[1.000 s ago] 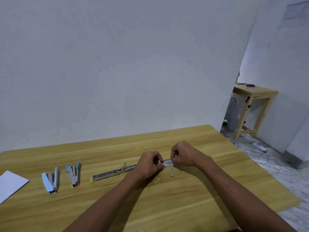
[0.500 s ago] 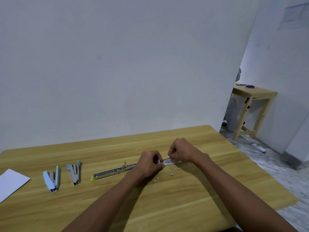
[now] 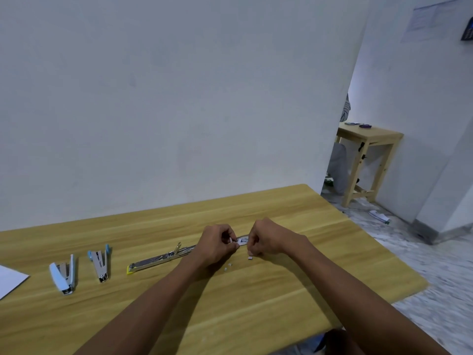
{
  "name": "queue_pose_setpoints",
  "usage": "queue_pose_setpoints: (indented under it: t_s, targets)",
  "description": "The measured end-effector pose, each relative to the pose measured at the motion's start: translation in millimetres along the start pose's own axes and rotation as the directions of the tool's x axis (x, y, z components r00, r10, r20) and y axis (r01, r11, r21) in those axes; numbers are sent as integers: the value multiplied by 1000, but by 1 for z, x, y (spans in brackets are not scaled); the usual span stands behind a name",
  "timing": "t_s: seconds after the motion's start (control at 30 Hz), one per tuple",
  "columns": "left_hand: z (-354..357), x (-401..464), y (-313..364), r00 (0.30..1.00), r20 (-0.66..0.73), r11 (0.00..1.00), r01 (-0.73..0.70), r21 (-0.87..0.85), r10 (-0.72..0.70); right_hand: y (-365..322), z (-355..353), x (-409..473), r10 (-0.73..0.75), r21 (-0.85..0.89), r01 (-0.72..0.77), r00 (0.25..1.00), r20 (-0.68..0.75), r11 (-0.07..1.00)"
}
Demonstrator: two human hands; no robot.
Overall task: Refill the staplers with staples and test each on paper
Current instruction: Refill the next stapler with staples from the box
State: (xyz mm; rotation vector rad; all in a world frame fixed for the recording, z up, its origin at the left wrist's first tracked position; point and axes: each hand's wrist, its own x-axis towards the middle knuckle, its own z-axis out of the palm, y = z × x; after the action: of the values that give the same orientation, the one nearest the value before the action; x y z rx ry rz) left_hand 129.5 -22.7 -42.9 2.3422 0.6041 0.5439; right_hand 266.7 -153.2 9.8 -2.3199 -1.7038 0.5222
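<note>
While the wooden table carries everything, a long metal stapler lies opened flat at its middle; both hands curl at that stapler's right end, pinching small pieces (too tiny to identify), with loose staple bits beside.

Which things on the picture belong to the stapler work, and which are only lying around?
For the job:
- long silver stapler with yellow tip
- two small light-blue staplers, opened
- small loose staple pieces
- white paper sheet
- left hand, right hand

Just lying about:
- small wooden side table
- dark items on it
- white litter on the floor
</note>
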Motion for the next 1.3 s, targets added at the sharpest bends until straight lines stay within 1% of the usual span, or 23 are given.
queue_pose_setpoints:
  t_s: [0.13,0.23,0.33,0.47,0.6,0.63,0.7,0.8,0.9,0.97,1.0,1.07,1.13,1.23,1.3]
  targets:
    - [0,-1,1,1000,0,1000,6,2,-6,-1,4,3,14,-19,-15,999,-46,1000]
    - [1,-1,0,1000,-2,1000,9,-2,-9,0,5,4,38,48,-36,998,-46,998]
    - [1,-2,-1,1000,3,1000,13,-8,-13,3,5,4,27,86,-23,999,-44,996]
    - [2,-1,-3,1000,9,1000,21,-20,-21,4,3,4,13,152,4,994,-108,988]
    - [-12,-1,1,996,74,998,46,-40,-43,0,0,4,2,263,38,988,-152,964]
    - [-20,-1,1,997,63,998,46,-41,-43,-3,0,5,-4,297,53,987,-163,953]
    - [-42,2,-2,1000,-13,999,16,-44,-17,-8,-1,8,-14,361,83,981,-192,929]
    - [-84,-7,-16,993,-115,998,33,-47,-39,-23,4,18,-31,467,119,981,-191,876]
    - [-113,-29,-35,982,-171,997,73,-28,-77,-42,13,35,-77,430,161,975,-208,888]
    - [-120,-46,-45,976,-181,991,108,-77,-121,-53,19,45,-112,396,190,971,-211,899]
    - [-122,-54,-49,977,-160,987,128,-102,-143,-60,22,49,-124,391,198,971,-206,899]
    - [-118,-68,-55,982,-71,978,165,-131,-176,-69,26,56,-158,387,219,970,-182,896]
    - [-109,-78,-58,982,-24,976,183,-120,-187,-77,30,60,-200,371,246,967,-159,896]
    - [-93,-86,-62,976,-67,966,193,-173,-207,-85,36,66,-236,342,276,959,-156,898]
    - [-90,-86,-65,975,-113,970,173,-171,-193,-88,38,69,-249,322,286,956,-153,902]
